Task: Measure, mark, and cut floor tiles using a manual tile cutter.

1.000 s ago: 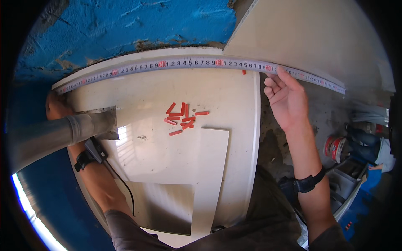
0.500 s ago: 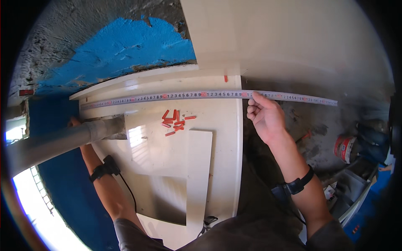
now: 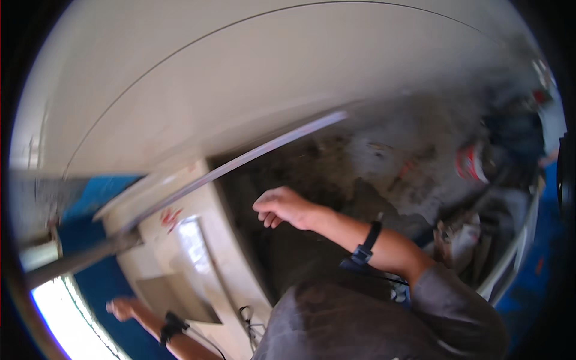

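Note:
My right hand (image 3: 282, 206) is raised near the centre, fingers loosely bent and apart, holding nothing. A long tape measure (image 3: 264, 151) stretches diagonally above it, clear of my fingers, across a cream cabinet top (image 3: 237, 270). Small red pieces (image 3: 171, 217) lie clustered on that top below the tape. My left hand (image 3: 122, 308) is at the lower left, beside the cabinet and below a grey pipe (image 3: 63, 264); its fingers are smeared by motion.
A large cream panel (image 3: 252, 72) spans the top. A bright window (image 3: 66, 324) and blue wall (image 3: 78, 243) are at left. On the right are a stained floor (image 3: 372, 156), a red-and-white bucket (image 3: 470, 162), a person's dark-clothed legs (image 3: 510, 135) and assorted clutter (image 3: 456, 240).
Both my hands have come away from the tape, the left moving down out from behind the pipe, the right leftward. My view has swung right, blurring the scene; the tape now appears diagonal.

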The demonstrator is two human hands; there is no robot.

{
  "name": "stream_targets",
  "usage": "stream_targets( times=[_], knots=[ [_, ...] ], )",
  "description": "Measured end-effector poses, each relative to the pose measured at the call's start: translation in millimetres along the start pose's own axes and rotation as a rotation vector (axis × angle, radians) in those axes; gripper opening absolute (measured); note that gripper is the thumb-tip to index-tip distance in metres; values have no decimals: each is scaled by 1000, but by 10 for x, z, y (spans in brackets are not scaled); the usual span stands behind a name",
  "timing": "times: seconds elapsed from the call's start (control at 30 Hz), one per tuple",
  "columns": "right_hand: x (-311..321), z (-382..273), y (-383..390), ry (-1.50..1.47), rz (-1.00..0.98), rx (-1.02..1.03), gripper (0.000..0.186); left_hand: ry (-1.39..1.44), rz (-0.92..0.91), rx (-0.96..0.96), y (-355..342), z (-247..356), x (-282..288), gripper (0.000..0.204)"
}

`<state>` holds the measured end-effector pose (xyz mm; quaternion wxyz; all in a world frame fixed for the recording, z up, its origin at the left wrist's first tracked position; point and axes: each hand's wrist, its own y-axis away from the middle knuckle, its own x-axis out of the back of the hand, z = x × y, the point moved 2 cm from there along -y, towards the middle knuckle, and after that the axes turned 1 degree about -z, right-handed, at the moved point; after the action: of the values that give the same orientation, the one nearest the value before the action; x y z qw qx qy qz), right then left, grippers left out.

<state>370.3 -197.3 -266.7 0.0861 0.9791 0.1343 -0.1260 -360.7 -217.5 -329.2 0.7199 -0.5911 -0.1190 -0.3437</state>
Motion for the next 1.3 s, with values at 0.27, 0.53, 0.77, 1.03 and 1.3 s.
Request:
stream_targets(
  times=[0.27,0.53,0.77,1.03,1.3],
  knots=[
    [827,1423,77,490,331,139,30,1138,95,196,1020,-731,1896,25],
    [1449,2211,645,398,527,-45,67,1448,-748,-925,2540,739,3343,31],
    [912,2490,239,-543,600,-133,83,2008,-856,-1368,3761,1375,4672,49],
    [220,733,531,164,345,318,41,677,-1537,-1374,5411,1325,2299,44],
    [946,2386,756,808,694,350,29,813,-3176,526,5462,1196,4414,35]
  ],
)
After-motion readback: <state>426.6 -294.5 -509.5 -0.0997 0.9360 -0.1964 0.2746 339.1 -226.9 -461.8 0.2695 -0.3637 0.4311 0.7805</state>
